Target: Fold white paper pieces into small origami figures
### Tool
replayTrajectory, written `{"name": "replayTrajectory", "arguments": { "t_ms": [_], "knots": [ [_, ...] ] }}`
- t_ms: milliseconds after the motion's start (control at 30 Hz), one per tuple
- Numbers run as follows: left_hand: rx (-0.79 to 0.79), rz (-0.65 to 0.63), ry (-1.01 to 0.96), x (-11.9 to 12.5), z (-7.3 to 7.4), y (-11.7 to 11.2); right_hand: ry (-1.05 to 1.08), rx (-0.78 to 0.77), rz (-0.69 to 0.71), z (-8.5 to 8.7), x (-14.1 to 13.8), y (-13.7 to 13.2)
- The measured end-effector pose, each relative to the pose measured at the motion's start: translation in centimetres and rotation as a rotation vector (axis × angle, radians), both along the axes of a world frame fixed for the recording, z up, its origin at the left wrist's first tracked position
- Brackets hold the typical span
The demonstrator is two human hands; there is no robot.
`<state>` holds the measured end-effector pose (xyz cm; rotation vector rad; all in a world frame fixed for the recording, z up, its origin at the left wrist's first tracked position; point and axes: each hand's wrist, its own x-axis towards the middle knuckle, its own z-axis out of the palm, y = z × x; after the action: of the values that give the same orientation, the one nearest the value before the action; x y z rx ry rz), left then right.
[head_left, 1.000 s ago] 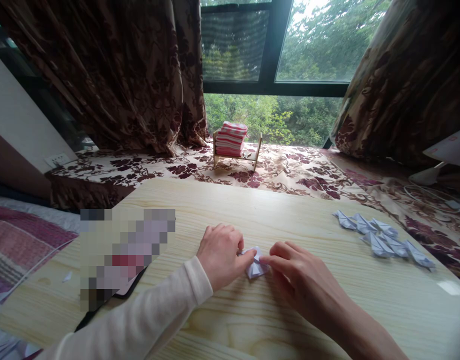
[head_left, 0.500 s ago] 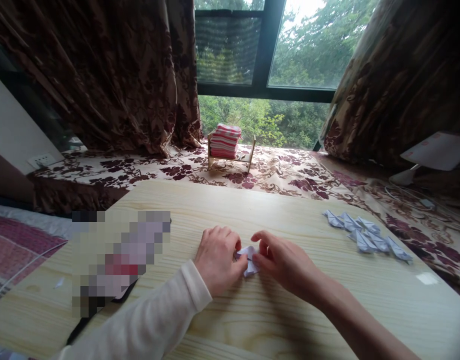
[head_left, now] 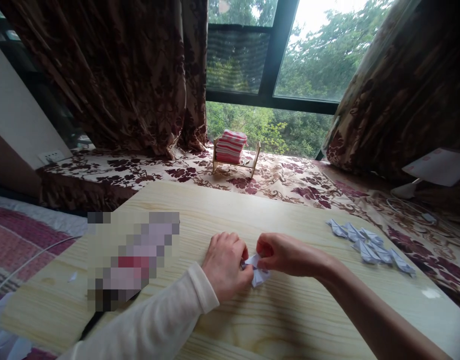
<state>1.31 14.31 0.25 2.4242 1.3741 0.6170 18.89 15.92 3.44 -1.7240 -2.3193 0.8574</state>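
A small piece of folded white paper lies on the wooden table between my hands. My left hand, in a cream sleeve, is curled over the paper's left side and pinches it with the thumb. From the right, my right hand grips the upper part of the paper between thumb and curled fingers. The fingertips partly cover the paper, so its full shape is hidden. Several folded white paper pieces lie grouped at the table's right side.
A pixelated, phone-like object with a dark cord lies on the left. Small white scraps rest near the left edge. Beyond the table, a small wooden rack holds folded pink striped cloths. A white lamp stands at right.
My right hand has turned, its wrist higher and its fingers more tightly curled on the paper. More of the paper's lower part shows. The whole view has shifted and tilted slightly.
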Motion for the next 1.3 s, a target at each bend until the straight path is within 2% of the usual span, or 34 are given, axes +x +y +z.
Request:
{"name": "replayTrajectory", "arguments": {
  "t_ms": [200, 367, 567, 667, 800, 933, 1300],
  "knots": [
    [-0.019, -0.028, -0.063, -0.2, -0.5, 0.0, 0.145, 0.028, -0.040, -0.9, 0.2, -0.7],
    [-0.034, -0.053, -0.151, -0.2, -0.3, -0.2, 0.321, 0.019, -0.073, -2.3, 0.2, -2.1],
    [-0.115, -0.032, -0.411, 0.4, 0.1, -0.8, 0.668, 0.190, -0.203, -3.9, 1.1, -3.5],
    [-0.024, -0.040, -0.499, 0.7, 0.3, -0.9, 0.707, 0.282, -0.192, -3.6, 1.2, -3.9],
    [0.150, -0.074, -0.528, 0.8, 0.4, -1.1, 0.713, 0.400, -0.117, -2.8, 0.8, -4.2],
    [0.259, -0.086, -0.559, 0.7, 0.7, -1.1, 0.710, 0.500, -0.089, -2.4, 0.5, -4.4],
    [0.317, -0.081, -0.560, 0.7, 1.2, -1.1, 0.714, 0.555, -0.078, -2.1, 0.3, -4.6]
  ]
}}
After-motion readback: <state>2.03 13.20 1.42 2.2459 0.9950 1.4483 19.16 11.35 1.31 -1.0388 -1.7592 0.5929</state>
